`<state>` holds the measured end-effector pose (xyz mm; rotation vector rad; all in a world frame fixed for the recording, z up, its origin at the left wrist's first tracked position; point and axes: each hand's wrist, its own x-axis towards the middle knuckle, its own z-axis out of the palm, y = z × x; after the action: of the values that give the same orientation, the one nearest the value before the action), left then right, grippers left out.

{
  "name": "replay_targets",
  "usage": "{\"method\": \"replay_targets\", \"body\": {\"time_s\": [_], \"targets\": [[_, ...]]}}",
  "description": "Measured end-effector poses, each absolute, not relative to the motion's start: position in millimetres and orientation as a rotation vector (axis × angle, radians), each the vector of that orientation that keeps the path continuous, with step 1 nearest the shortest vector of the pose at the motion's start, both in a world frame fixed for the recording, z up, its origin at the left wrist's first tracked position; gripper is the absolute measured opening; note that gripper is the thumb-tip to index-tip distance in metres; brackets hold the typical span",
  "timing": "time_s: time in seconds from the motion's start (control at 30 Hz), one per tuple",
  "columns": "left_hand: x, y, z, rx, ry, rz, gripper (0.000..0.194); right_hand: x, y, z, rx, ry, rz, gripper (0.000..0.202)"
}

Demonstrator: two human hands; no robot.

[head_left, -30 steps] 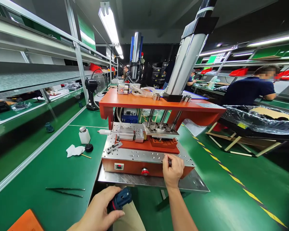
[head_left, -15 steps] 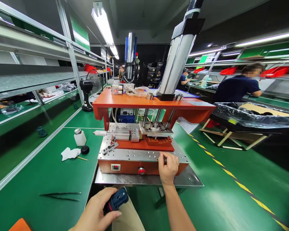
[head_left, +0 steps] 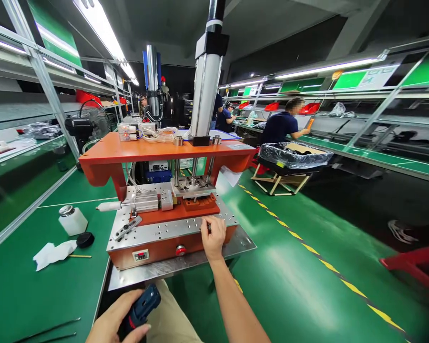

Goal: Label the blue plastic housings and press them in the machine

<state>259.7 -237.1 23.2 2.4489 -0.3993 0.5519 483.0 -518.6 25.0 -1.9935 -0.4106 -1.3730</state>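
Observation:
My left hand (head_left: pixel 116 317) is wrapped round a dark blue device (head_left: pixel 143 305) with a bit of red on it, low in front of the press. My right hand (head_left: pixel 213 234) has its fingers curled at the front right edge of the orange press machine (head_left: pixel 164 147); whatever it holds, if anything, is hidden. On the machine's base lie a small metal clamp bar (head_left: pixel 127 228), a red button (head_left: pixel 180 250) and a small display (head_left: pixel 140 256). An orange fixture block (head_left: pixel 199 202) sits under the metal press plate (head_left: pixel 193 186).
On the green table at left are a white bottle (head_left: pixel 73 220), a black cap (head_left: pixel 85 239), white tissue (head_left: pixel 53 254) and tweezers (head_left: pixel 50 329). A fan (head_left: pixel 89 125) stands behind. At right, a person (head_left: pixel 280 123) sits beyond a plastic-lined tray (head_left: pixel 295 155).
The view has turned to the right, so the machine and both hands appear further left. My left hand still holds the blue device, and my right hand stays at the machine's front edge.

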Motion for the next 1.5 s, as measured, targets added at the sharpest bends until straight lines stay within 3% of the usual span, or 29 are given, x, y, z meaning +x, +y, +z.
{"method": "replay_targets", "body": {"time_s": [0.37, 0.6, 0.73, 0.9, 1.0, 1.2, 1.5], "targets": [[255.2, -247.1, 39.9, 2.445, -0.352, 0.532, 0.046, 476.5, -519.4, 28.8, -2.025, -0.410, -1.324, 0.012], [256.2, -245.0, 34.0, 2.442, -0.243, 0.444, 0.044, 518.5, -561.1, 92.2, -2.124, -0.695, -1.073, 0.018], [283.8, -258.8, 73.6, 2.440, -0.308, 0.426, 0.047, 585.2, -571.5, 128.2, -2.299, -1.029, -0.669, 0.035], [351.6, -295.6, 145.2, 2.449, -0.382, 0.339, 0.045, 630.7, -562.3, 139.4, -2.363, -1.215, -0.226, 0.028], [400.9, -316.6, 168.8, 2.482, -0.455, 0.334, 0.044, 614.3, -563.6, 136.0, -2.249, -1.136, -0.337, 0.025], [488.0, -354.0, 180.7, 2.528, -0.440, 0.296, 0.050, 530.1, -600.3, 113.7, -1.799, -0.571, -1.036, 0.033], [535.1, -391.2, 188.8, 2.828, -0.332, 0.003, 0.041, 484.9, -668.0, 49.2, -1.650, -0.091, -0.791, 0.043]]}}
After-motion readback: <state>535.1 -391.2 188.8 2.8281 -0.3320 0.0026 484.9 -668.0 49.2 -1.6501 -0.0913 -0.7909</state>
